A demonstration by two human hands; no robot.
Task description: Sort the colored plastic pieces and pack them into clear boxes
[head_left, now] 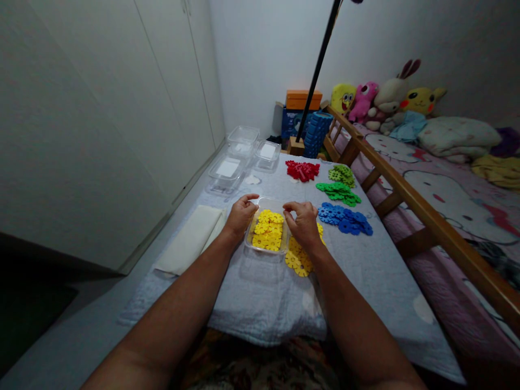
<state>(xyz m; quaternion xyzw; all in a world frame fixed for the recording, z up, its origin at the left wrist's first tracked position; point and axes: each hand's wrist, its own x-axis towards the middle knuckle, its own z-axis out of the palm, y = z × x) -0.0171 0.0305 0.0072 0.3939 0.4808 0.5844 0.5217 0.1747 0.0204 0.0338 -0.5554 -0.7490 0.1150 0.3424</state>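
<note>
A clear plastic container (249, 238) sits on the pale blue cloth, filled with yellow snowflake pieces (268, 230). My left hand (240, 213) grips the container's left rim with curled fingers. My right hand (301, 223) hovers over the container's right edge, fingers pinched together; what they hold is hidden. More loose yellow pieces (298, 262) lie on the cloth just under my right wrist.
Piles of blue pieces (345, 219), green pieces (340, 189) and red pieces (302, 170) lie further back on the cloth (264, 292). Empty clear containers (242, 141) stand at the back left. A folded white cloth (190, 238) lies left. A wooden bed rail (410, 197) runs along the right.
</note>
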